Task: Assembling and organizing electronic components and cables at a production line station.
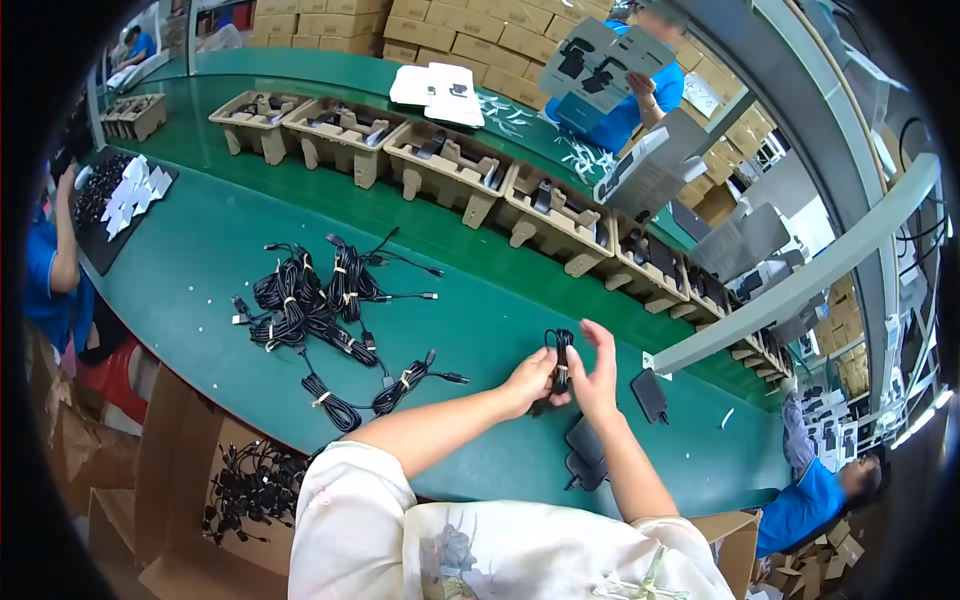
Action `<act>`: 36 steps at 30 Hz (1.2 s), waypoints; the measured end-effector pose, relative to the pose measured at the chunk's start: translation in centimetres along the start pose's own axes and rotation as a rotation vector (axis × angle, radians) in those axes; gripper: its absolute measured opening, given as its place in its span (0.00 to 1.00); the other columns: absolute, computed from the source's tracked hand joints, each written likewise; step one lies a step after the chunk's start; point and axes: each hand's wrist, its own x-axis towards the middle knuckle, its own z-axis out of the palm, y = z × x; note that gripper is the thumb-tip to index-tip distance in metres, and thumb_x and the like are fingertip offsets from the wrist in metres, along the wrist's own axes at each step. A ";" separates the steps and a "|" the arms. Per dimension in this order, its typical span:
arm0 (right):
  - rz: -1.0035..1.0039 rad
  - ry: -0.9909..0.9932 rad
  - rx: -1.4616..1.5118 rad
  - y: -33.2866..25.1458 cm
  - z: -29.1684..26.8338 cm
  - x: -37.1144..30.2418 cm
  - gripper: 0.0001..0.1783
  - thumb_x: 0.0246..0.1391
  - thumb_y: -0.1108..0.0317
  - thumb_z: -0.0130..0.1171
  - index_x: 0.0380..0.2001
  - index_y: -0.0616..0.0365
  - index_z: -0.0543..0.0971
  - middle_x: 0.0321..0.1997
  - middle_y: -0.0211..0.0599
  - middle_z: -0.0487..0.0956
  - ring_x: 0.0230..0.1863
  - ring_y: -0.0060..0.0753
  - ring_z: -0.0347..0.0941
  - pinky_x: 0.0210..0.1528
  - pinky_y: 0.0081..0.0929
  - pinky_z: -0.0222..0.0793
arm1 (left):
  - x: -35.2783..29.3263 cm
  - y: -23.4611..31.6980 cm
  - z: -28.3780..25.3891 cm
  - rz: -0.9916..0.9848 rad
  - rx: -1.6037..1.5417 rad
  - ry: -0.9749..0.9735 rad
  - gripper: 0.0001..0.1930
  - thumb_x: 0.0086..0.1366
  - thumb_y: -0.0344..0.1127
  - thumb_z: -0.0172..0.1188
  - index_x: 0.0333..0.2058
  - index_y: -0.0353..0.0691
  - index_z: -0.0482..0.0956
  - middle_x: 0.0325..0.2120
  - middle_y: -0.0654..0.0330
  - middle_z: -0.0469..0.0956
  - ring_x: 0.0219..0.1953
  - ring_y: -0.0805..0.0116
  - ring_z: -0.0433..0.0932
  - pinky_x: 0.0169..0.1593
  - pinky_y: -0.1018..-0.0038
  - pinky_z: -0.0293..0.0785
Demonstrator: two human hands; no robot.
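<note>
Close to the front edge of the green table, my left hand [530,384] is closed on a coiled black cable [560,352] bound with a light tie. My right hand [597,378] is right beside the coil with its fingers stretched up and apart; whether its thumb touches the cable I cannot tell. Further left lies a heap of tied black cables [290,297], with two more coils, one of them a separate cable bundle [330,402], nearer to me. Flat black devices [590,450] rest by my right forearm, and another black device [650,396] lies to its right.
Brown pulp trays [447,165] holding black parts line the sunken green strip beyond the table [480,330]. A grey metal frame bar [800,275] slants over the right side. An open carton [180,460] with cables stands at lower left. Several people in blue work around.
</note>
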 end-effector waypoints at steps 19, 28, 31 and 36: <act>0.204 -0.641 -0.199 0.9 -5.4 0.4 0.11 0.54 0.71 0.49 0.41 0.59 0.68 0.25 0.38 0.74 0.23 0.28 0.70 0.29 0.25 0.66 | 1.5 0.5 -3.3 0.064 0.242 -0.111 0.10 0.64 0.40 0.50 0.34 0.41 0.64 0.22 0.63 0.71 0.21 0.78 0.69 0.23 0.84 0.63; -0.010 -0.044 -0.393 4.5 -7.9 9.5 0.10 0.52 0.73 0.50 0.39 0.62 0.69 0.24 0.43 0.73 0.25 0.37 0.71 0.29 0.30 0.66 | 1.4 1.5 -3.0 0.021 0.297 0.005 0.21 0.64 0.40 0.50 0.50 0.39 0.54 0.31 0.55 0.70 0.27 0.71 0.73 0.29 0.78 0.70; -0.147 0.156 -0.555 5.0 -9.4 14.7 0.11 0.51 0.72 0.51 0.39 0.64 0.70 0.31 0.53 0.75 0.32 0.54 0.71 0.34 0.37 0.66 | 1.6 1.0 -3.8 -0.002 0.288 -0.012 0.26 0.64 0.39 0.50 0.55 0.40 0.47 0.34 0.52 0.69 0.29 0.68 0.74 0.31 0.76 0.72; -0.128 0.221 -0.790 7.7 -11.1 21.0 0.13 0.50 0.70 0.52 0.40 0.64 0.71 0.34 0.54 0.75 0.37 0.54 0.72 0.39 0.41 0.66 | 1.7 0.8 -3.9 -0.017 0.296 -0.016 0.26 0.64 0.38 0.50 0.54 0.40 0.48 0.33 0.52 0.70 0.29 0.68 0.74 0.32 0.75 0.72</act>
